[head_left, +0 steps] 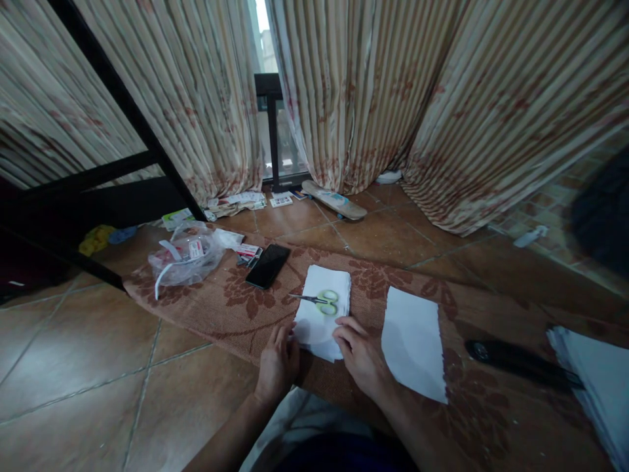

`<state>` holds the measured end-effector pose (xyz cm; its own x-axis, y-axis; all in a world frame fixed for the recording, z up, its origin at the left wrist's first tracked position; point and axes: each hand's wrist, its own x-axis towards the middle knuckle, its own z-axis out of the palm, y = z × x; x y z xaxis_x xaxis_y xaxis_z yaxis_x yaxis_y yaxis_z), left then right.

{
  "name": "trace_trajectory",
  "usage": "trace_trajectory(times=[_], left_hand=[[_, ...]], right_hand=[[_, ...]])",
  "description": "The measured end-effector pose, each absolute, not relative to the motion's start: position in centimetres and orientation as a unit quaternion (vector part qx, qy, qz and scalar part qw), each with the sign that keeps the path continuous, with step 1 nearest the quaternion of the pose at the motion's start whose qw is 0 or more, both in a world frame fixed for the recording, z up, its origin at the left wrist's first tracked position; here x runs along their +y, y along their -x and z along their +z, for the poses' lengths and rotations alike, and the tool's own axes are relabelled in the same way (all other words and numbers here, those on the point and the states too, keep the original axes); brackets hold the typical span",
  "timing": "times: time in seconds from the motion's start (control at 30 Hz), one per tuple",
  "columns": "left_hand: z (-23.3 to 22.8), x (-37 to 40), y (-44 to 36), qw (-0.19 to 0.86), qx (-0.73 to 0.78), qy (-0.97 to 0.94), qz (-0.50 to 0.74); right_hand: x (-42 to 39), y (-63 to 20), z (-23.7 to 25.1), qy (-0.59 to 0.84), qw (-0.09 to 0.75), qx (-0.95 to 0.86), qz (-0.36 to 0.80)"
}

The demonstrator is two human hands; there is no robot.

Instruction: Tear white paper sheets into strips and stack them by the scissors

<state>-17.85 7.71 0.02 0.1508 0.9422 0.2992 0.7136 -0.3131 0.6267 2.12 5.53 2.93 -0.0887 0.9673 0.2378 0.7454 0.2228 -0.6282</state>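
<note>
A person seated on a tiled floor works a small stack of white paper on a patterned rug, a pair of green-handled scissors lying loose on top of the sheets, blades pointing left; the risk here, as a judgement, is that any tug or lift at the near edge could tip the scissors off the stack or slide them toward the fingers, since nothing pins them; the sheets themselves look ragged along the right edge and could shift out of line under uneven pressure from the two sides. The left hand rests at the stack's near-left corner, fingers loosely curled and pressed to the paper's edge, gripping nothing that can be seen; the right hand lies at the near-right corner, fingers bent and partly open, tips touching the paper, whether pinching a sheet cannot be told. A second white sheet lies just beside the right hand; a black phone sits near the stack's far-left; a crumpled plastic bag lies farther left; a skateboard rests by the curtains.
</note>
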Motion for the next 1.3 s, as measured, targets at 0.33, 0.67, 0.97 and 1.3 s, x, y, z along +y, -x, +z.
trace_trajectory(times=[0.33,0.67,0.97,1.3], left_hand=[[-0.1,7.5,18.1,0.172,0.562,-0.747,0.310],[1.2,7.0,17.4,0.180,0.536,-0.738,0.367],[3.9,4.6,8.0,0.277,0.390,-0.823,0.306],[1.8,4.6,3.9,0.253,0.363,-0.868,0.224]], right_hand=[[6.3,-3.1,6.4,0.549,0.280,-0.774,0.148],[-2.8,-10.3,4.4,0.674,0.349,-0.649,-0.051],[-6.1,-11.8,-2.1,0.740,0.354,-0.570,-0.048],[-5.5,-11.4,-2.1,0.777,0.328,-0.538,-0.026]])
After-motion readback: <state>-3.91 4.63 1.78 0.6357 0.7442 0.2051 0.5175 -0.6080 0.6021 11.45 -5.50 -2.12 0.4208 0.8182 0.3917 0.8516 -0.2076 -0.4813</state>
